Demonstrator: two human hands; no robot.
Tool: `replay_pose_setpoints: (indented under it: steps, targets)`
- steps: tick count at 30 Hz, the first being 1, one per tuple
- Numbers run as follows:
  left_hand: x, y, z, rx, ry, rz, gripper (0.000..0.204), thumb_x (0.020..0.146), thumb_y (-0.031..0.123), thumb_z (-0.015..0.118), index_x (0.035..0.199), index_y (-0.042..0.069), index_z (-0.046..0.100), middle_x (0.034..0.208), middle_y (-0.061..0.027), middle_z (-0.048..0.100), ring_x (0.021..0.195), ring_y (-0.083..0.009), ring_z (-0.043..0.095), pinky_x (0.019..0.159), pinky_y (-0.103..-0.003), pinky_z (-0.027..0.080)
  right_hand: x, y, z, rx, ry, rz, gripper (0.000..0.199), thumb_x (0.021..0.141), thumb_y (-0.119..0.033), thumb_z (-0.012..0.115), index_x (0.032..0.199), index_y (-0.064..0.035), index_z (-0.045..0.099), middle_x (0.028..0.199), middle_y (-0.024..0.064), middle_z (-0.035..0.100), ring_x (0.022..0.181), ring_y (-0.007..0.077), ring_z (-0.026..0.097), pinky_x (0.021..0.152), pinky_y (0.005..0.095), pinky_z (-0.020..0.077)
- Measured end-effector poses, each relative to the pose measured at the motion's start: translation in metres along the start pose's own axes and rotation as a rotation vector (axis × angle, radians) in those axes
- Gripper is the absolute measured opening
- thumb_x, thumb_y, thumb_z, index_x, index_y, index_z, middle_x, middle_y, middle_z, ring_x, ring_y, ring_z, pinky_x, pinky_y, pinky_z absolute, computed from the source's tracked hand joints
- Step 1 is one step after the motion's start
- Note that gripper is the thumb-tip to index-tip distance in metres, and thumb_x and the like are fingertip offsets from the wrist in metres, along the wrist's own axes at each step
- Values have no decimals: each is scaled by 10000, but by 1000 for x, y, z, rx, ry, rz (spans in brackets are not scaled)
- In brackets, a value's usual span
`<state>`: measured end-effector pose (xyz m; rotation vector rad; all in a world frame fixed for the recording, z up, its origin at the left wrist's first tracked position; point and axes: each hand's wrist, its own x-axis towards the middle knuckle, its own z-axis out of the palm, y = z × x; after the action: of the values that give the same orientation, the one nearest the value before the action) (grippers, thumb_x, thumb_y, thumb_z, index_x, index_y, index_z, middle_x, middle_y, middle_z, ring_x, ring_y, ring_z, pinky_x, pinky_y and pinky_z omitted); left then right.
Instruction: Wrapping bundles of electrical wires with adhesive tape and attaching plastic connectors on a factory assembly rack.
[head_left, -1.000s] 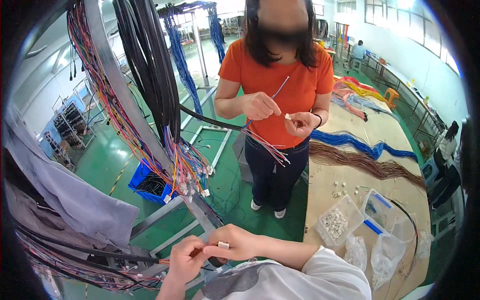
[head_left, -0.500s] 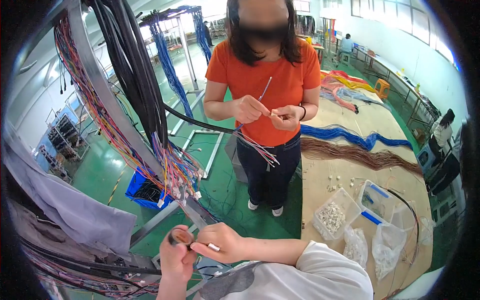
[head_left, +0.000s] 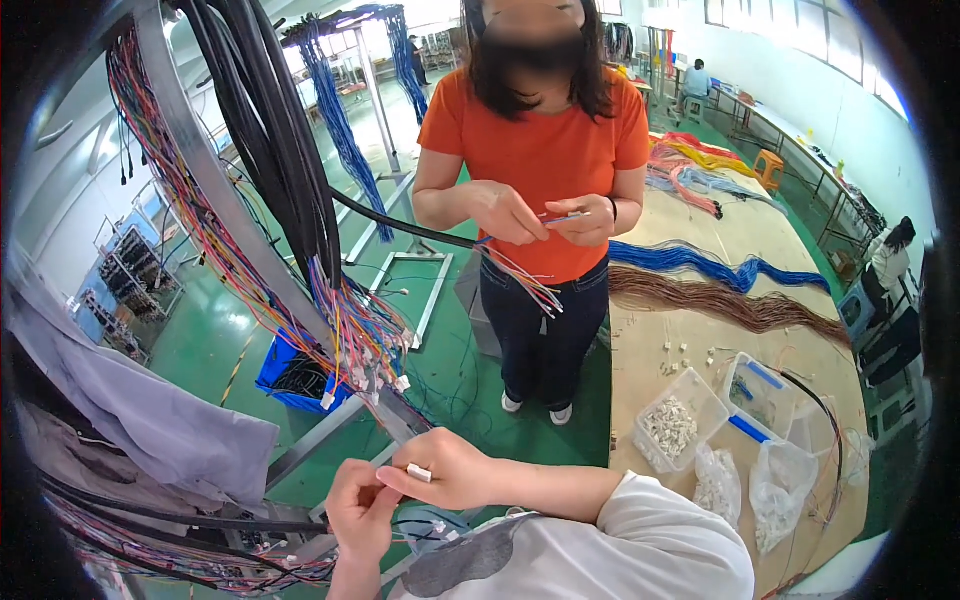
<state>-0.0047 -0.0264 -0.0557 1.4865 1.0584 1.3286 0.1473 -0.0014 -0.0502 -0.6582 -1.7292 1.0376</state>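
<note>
Hands [head_left: 452, 472] near metal frame [head_left: 213, 185], black cables [head_left: 250, 523]

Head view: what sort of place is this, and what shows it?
Probably a wiring workshop: black cables hang by a metal frame, blue wires and brown wires lie on a table, and a clear box holds white connectors.

White connector [head_left: 419, 473] (small, blocky), in right hand [head_left: 452, 474]

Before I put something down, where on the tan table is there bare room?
Bare tabletop shows between the pink wires and the blue wire bundle; a smaller patch lies beside the brown wire bundle, left of the loose connectors. It is crowded around the connector box and clear bags.
</note>
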Motion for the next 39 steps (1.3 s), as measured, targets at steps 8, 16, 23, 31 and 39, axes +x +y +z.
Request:
replay_pose_setpoints:
  steps: [8, 16, 23, 31, 39]
  targets:
    - [7, 4, 1, 395, -182, 61, 182, 687, 34, 651, 777, 6, 495, 654, -32, 451, 538, -68, 431, 457, -213, 357, 0, 17, -4, -165, 71, -285, 191, 737, -92, 593, 601, -15, 485, 514, 99, 449, 450, 256, 455, 408, 327, 329]
    - [21, 23, 3, -250, -298, -358, 443, 732, 60, 612, 1126, 63, 410, 727, 2, 492, 528, -69, 420, 452, -206, 338, 6, 2, -13, -102, 71, -179, 154, 751, -49, 545, 619, 5, 487, 565, 77, 485, 445, 147, 436, 416, 255, 326]
    - [10, 35, 2, -699, -89, -457, 628, 684, 321, 688, 1119, -12, 381, 858, -57, 494, 510, -48, 367, 422, -161, 263, -7, -11, -5, 141, 217, 102, 268, 835, -176, 471, 660, 20, 525, 529, 13, 451, 454, 45, 362, 409, 186, 237]
    - [3, 13, -15, -374, -408, 147, 479, 717, 301, 674, 1025, -10, 478, 833, -77, 449, 626, -87, 458, 520, -192, 342, -2, -23, -3, 221, 156, 249, 318, 839, -204, 477, 606, 12, 488, 513, -7, 421, 440, 31, 311, 404, 192, 211]
    - [6, 20, 4, 208, -155, -151, 567, 674, -65, 634, 1159, 53, 365, 932, -71, 533, 646, -53, 489, 505, -199, 385, -2, -15, 2, 137, 203, 133, 283, 841, -182, 492, 639, 15, 513, 511, -15, 417, 430, 33, 323, 400, 179, 216]
